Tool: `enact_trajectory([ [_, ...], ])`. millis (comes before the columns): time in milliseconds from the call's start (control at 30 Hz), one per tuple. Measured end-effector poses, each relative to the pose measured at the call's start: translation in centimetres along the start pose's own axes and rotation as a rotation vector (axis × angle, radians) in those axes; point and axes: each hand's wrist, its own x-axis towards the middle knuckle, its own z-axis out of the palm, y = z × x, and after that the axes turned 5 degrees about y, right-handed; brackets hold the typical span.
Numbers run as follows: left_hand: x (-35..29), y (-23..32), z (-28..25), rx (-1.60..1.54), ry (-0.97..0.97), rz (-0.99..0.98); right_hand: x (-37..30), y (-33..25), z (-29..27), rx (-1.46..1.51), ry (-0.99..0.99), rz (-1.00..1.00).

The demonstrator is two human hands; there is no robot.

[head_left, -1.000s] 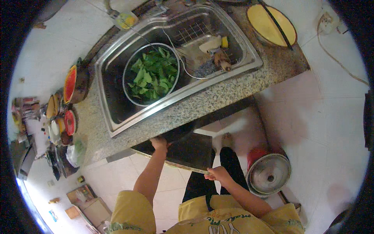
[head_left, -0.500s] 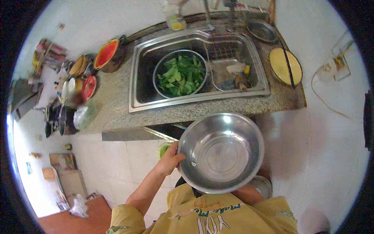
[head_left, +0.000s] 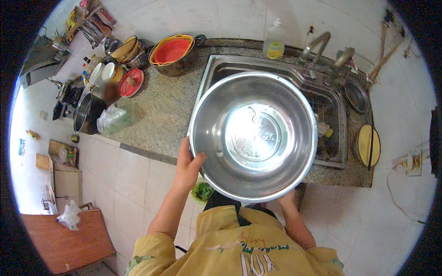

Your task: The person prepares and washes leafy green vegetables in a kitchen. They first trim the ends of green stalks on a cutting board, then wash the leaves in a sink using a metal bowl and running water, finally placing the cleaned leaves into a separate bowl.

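Observation:
A wide stainless steel basin [head_left: 258,181] is held up in front of me, over the sink's front edge, with wet marks on its shiny bottom. My left hand [head_left: 188,163] grips its left rim, thumb over the edge and fingers beneath. At the lower right rim my right hand [head_left: 287,198] supports the basin, its fingers mostly hidden underneath. Behind the basin lies the steel sink [head_left: 329,103]. The basin covers much of it, and the green leaves there are out of sight.
A faucet [head_left: 317,48] and a soap bottle [head_left: 275,43] stand behind the sink. At its right is a yellow oval board [head_left: 369,146]. Left on the counter are a pot with colanders [head_left: 172,50], a red plate [head_left: 131,83] and a plastic bag [head_left: 114,118]. Greens [head_left: 202,191] sit low by my body.
The basin has come up and forward, now covering much of the sink and its leaves. My right hand has come partly into view at its lower right. The view has shifted left.

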Motion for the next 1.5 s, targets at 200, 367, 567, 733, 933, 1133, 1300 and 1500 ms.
enact_trajectory([
  [200,7.3,0.5,-3.3,-0.020,0.014,0.093,-0.9,-2.7,2.5,-0.618,-0.016,0.051],
  [367,10.9,2.0,-3.7,-0.017,0.007,0.148,4.4,7.4,-8.4,-0.888,0.047,-0.098],
  [567,12.8,2.0,-3.6,-0.050,0.067,0.191,1.2,-2.4,0.4,-1.348,0.076,0.020],
  [733,12.9,1.9,-3.8,-0.032,0.139,0.196,-0.2,-12.9,5.4,-2.115,-0.703,0.392],
  [933,13.6,1.5,-4.7,0.210,0.250,0.492,0.0,-22.0,15.0,-0.873,-0.540,-0.224],
  [1133,15.4,1.4,-6.6,0.489,0.342,0.570,6.4,-21.1,28.6,-0.581,-0.716,-0.217],
  [1300,18.1,0.2,-6.0,0.530,0.240,0.457,9.6,-18.7,28.8,-0.453,-0.413,0.038],
  [1500,20.1,-1.2,2.6,0.636,-0.004,0.217,9.5,-21.3,20.4,-0.362,-0.379,0.237],
])
